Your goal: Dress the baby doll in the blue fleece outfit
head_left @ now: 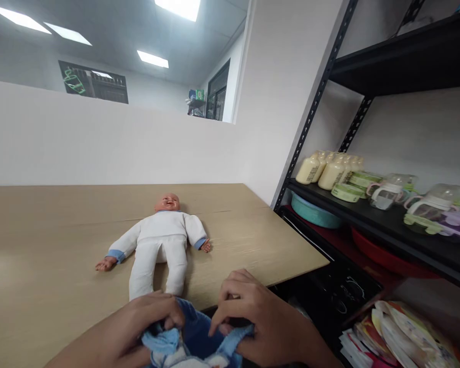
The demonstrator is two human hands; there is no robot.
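Observation:
A small blue and white cloth garment (199, 327) is stretched between my two hands at the table's near edge. My left hand (145, 322) is closed on its left side, fingers curled into the bunched light-blue fabric. Gripping the right side of the same garment is my right hand (249, 306), its fingers bent over the light-blue edge. The garment's lower part runs out of the picture. Just beyond my hands a baby doll (163, 235) lies on its back, dressed in white with blue cuffs, arms spread and head away from me. Its feet are hidden behind my left hand.
The doll lies on a wooden table (249, 235) against a white wall. To the right, a black shelf rack (368, 220) carries bottles (331, 171), green tubs (347, 192) and handled cups (387, 194). Below are a teal basin (316, 212), a red basin (387, 255) and plastic packages (402, 332).

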